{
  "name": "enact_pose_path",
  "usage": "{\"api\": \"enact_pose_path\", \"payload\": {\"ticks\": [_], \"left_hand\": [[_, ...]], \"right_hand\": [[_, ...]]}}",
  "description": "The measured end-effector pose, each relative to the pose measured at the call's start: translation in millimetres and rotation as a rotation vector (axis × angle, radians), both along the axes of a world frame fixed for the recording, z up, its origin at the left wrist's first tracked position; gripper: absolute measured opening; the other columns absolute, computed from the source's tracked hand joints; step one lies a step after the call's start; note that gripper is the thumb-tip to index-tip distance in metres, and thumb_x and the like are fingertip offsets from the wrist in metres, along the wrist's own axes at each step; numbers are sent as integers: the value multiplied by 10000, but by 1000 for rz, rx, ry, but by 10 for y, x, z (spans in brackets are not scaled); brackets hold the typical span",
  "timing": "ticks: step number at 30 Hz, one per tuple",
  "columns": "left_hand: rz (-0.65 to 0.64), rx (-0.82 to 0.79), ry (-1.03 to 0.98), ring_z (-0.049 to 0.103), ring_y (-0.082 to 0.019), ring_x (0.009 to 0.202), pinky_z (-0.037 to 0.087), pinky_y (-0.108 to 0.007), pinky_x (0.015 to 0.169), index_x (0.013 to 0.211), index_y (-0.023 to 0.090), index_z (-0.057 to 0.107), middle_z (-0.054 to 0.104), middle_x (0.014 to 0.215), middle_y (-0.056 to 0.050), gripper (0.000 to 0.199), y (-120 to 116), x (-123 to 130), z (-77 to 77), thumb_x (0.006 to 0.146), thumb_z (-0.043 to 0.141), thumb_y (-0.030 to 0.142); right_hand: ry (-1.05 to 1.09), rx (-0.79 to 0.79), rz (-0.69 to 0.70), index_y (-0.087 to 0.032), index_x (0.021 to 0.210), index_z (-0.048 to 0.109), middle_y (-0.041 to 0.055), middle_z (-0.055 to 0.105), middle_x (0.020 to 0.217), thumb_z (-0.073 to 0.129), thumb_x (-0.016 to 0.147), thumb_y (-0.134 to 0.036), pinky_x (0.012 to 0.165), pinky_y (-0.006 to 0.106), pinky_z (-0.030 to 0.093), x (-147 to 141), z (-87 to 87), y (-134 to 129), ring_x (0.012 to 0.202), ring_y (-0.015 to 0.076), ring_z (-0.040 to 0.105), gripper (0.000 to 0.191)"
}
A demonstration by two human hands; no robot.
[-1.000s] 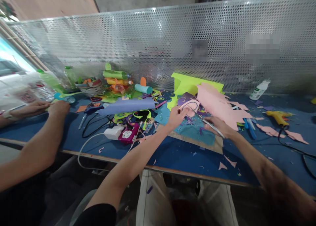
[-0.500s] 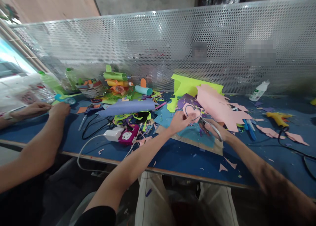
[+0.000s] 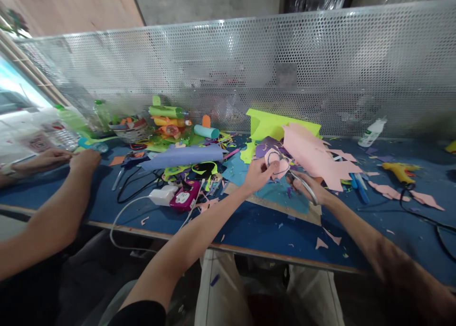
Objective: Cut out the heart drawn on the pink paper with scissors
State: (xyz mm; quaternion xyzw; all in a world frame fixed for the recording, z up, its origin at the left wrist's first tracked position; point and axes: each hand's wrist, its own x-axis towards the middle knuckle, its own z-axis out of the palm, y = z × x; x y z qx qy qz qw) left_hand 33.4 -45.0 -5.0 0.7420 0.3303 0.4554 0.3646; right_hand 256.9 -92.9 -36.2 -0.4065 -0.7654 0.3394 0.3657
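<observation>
Between the thumb and fingers of my left hand (image 3: 261, 175) is a pink paper heart (image 3: 282, 167) with a dark outline drawn on it. My right hand (image 3: 313, 188) is closed on scissors (image 3: 309, 191), whose blades point at the heart's lower right edge. Whether the blades touch the paper I cannot make out. Behind the hands lie a large pink paper sheet (image 3: 313, 155) and a yellow-green sheet (image 3: 276, 125). Under them are a blue sheet (image 3: 299, 201) and a brown piece of board (image 3: 315, 216).
A yellow glue gun (image 3: 401, 172) with a black cord and a white glue bottle (image 3: 372, 132) stand at right. Left are a magenta power box (image 3: 185, 196), a white plug (image 3: 163, 194) and a purple sheet (image 3: 185, 156). A co-worker's hands (image 3: 85, 159) work at far left.
My left hand has turned the paper heart slightly, and its thumb now lies more across it. The scissors have shifted a little left and down with my right hand.
</observation>
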Motion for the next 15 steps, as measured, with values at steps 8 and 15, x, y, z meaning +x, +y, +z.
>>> {"api": "enact_pose_path", "payload": {"ticks": [8, 15], "left_hand": [[-127, -52, -7, 618, -119, 481, 467, -217, 515, 755, 136, 666, 667, 582, -41, 488, -30, 0, -16, 937, 585, 582], [-60, -25, -106, 561, -101, 452, 432, -213, 480, 693, 137, 625, 611, 521, -25, 463, -65, -1, 39, 936, 604, 531]], "right_hand": [[-53, 55, -24, -226, 869, 502, -20, 499, 661, 350, 878, -796, 525, 317, 452, -50, 23, -6, 534, 154, 483, 590], [-14, 23, 87, -220, 892, 524, -7, 490, 728, 363, 912, -746, 555, 315, 462, -22, 87, -18, 586, 154, 479, 551]]}}
